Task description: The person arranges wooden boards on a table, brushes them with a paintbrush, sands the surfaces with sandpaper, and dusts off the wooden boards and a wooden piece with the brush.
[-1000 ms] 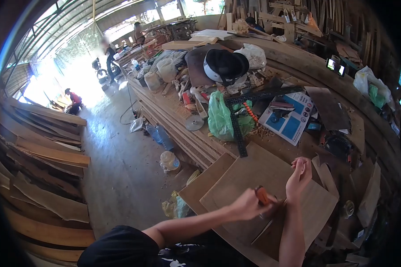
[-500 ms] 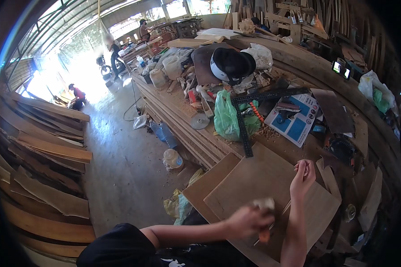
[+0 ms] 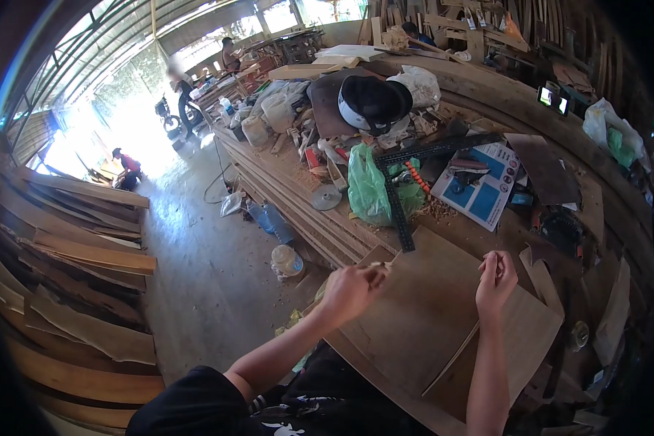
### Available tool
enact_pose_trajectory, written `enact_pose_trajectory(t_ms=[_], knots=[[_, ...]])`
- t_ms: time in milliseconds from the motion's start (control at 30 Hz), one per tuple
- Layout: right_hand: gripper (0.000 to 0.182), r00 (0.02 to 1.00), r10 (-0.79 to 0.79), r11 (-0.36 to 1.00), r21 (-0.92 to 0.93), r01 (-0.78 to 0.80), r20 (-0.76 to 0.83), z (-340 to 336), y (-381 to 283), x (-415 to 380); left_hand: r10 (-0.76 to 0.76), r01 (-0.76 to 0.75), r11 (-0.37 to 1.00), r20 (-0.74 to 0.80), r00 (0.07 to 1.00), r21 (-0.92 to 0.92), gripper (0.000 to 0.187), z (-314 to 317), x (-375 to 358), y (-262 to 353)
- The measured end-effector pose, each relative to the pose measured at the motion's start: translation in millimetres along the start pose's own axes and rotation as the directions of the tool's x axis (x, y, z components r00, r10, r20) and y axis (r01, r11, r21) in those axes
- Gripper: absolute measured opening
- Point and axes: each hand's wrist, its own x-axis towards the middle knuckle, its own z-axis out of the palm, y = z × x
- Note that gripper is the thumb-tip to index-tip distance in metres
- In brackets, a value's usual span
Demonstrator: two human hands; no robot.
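My left hand (image 3: 354,292) is closed over the left part of a thin brown wooden panel (image 3: 421,291). A small pale tip shows at its fingers, but most of what it grips is hidden. Over the panel's right side is my right hand (image 3: 496,280), its fingers curled in; whether anything is inside cannot be seen. A second thin panel (image 3: 527,338) lies beside and partly under the first, with a narrow line along their edge between my forearms.
Beyond the panels lie a black framing square (image 3: 396,211), a green plastic bag (image 3: 367,185), a printed sheet (image 3: 479,185) and a dark cap (image 3: 374,102). Long boards (image 3: 87,251) are stacked at the left. Several people are farther back, one a crouching person (image 3: 127,166).
My left hand has moved up and left across the panel, from near my right forearm to its left edge. The blurred pale and orange object is now mostly hidden. My right hand stays nearly still.
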Motion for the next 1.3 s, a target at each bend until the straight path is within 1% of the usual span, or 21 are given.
enact_pose_trajectory(t_ms=[33, 100, 133, 167, 233, 333, 367, 433, 500, 567, 667, 700, 767, 800, 833, 900, 933, 1067, 1100, 1233, 1300], knots=[[0.022, 1.0, 0.012, 1.0, 0.004, -0.012, 0.012, 0.3, 0.8, -0.3, 0.039, -0.037, 0.999, -0.074, 0.997, 0.031, 0.022, -2.0, -7.7, 9.8], [0.022, 1.0, -0.01, 1.0, 0.003, 0.01, 0.013, 1.0, 3.1, -0.9, -0.148, 0.229, 0.859, 0.206, 0.967, -0.457, 0.028, 4.1, -34.3, 49.5], [0.022, 1.0, -0.024, 1.0, -0.001, 0.024, 0.013, -0.1, 3.5, 0.0, 0.155, -0.133, 0.947, 0.055, 0.986, -0.293, 0.035, 20.9, -46.7, 55.1], [0.022, 1.0, -0.023, 1.0, 0.003, 0.023, 0.01, -1.0, 2.3, 0.2, 0.467, -0.468, 0.881, -0.035, 0.884, -0.073, 0.043, 38.2, -59.4, 61.3], [0.021, 1.0, -0.021, 1.0, 0.013, 0.021, 0.006, -0.9, -1.2, -0.3, 0.615, -0.609, 0.781, 0.002, 0.788, -0.141, 0.057, 54.7, -81.6, 91.7], [0.021, 1.0, 0.001, 0.999, 0.036, -0.002, 0.019, -2.6, -0.1, -0.9, 0.57, -0.512, 0.771, 0.052, 0.82, -0.379, 0.054, 62.0, -85.9, 101.8], [0.02, 1.0, -0.004, 0.999, 0.039, 0.003, 0.018, -2.8, 0.5, 0.1, 0.471, -0.368, 0.694, 0.004, 0.882, -0.619, 0.039, 60.9, -78.9, 94.9], [0.02, 1.0, -0.012, 0.999, 0.046, 0.012, 0.001, -0.9, 1.5, -1.0, 0.268, -0.124, 0.712, 0.103, 0.958, -0.691, 0.024, 37.6, -53.0, 80.2], [0.02, 1.0, -0.013, 0.999, 0.052, 0.013, -0.008, 0.3, -3.1, -2.6, 0.125, -0.041, 0.846, 0.122, 0.985, -0.532, 0.019, 25.5, -32.9, 43.3], [0.02, 0.999, -0.022, 0.998, 0.055, 0.023, -0.026, 1.6, -3.0, -2.1, -0.059, 0.059, 0.975, 0.009, 0.998, -0.215, 0.02, 1.4, -15.9, 25.8], [0.02, 1.0, 0.004, 0.999, 0.054, -0.003, -0.018, 2.3, -4.3, -2.6, -0.06, 0.054, 0.995, -0.074, 0.995, -0.085, 0.023, -20.4, -5.9, 15.8], [0.02, 1.0, -0.006, 0.999, 0.046, 0.007, -0.027, 3.3, -4.5, -2.4, -0.058, 0.038, 0.974, -0.085, 0.995, -0.222, 0.03, -12.4, -10.9, 17.0], [0.021, 1.0, -0.017, 0.999, 0.039, 0.018, -0.022, 3.8, -6.7, -2.0, -0.16, 0.298, 0.773, 0.282, 0.946, -0.56, 0.037, 6.2, -28.7, 38.6], [0.021, 1.0, -0.024, 0.999, 0.034, 0.025, -0.019, 2.9, -7.1, -1.6, 0.052, 0.057, 0.858, 0.196, 0.979, -0.511, 0.04, 18.7, -40.7, 49.3], [0.021, 1.0, -0.019, 0.999, 0.04, 0.02, -0.015, 2.4, -4.8, -1.6, 0.271, -0.192, 0.878, 0.125, 0.955, -0.438, 0.043, 30.5, -52.1, 60.9], [0.021, 1.0, -0.015, 1.0, 0.027, 0.015, -0.016, 2.4, -2.8, -1.5, 0.501, -0.467, 0.823, 0.027, 0.865, -0.323, 0.044, 37.4, -69.4, 95.6], [0.021, 1.0, -0.012, 1.0, 0.022, 0.012, -0.019, 2.1, -3.9, -2.0, 0.492, -0.337, 0.771, 0.17, 0.854, -0.54, 0.041, 43.5, -76.5, 102.1], [0.02, 1.0, -0.008, 0.999, 0.054, 0.008, -0.014, 2.3, -1.4, -2.6, 0.329, -0.033, 0.78, 0.365, 0.871, -0.625, 0.021, 20.8, -61.2, 89.3], [0.02, 1.0, -0.003, 0.999, 0.033, 0.003, -0.003, 1.4, -3.8, -3.0, 0.315, -0.07, 0.772, 0.285, 0.905, -0.632, 0.016, 27.3, -54.8, 64.4], [0.02, 1.0, -0.007, 0.999, 0.038, 0.007, -0.009, 0.8, -3.0, -2.4, -0.043, 0.067, 0.929, 0.073, 0.996, -0.364, 0.017, -6.4, -22.9, 4.0], [0.02, 1.0, 0.003, 0.999, 0.053, -0.003, 0.005, 2.1, -7.3, -2.8, -0.082, 0.09, 0.989, 0.069, 0.994, -0.12, 0.018, -20.1, -14.5, 12.9]])
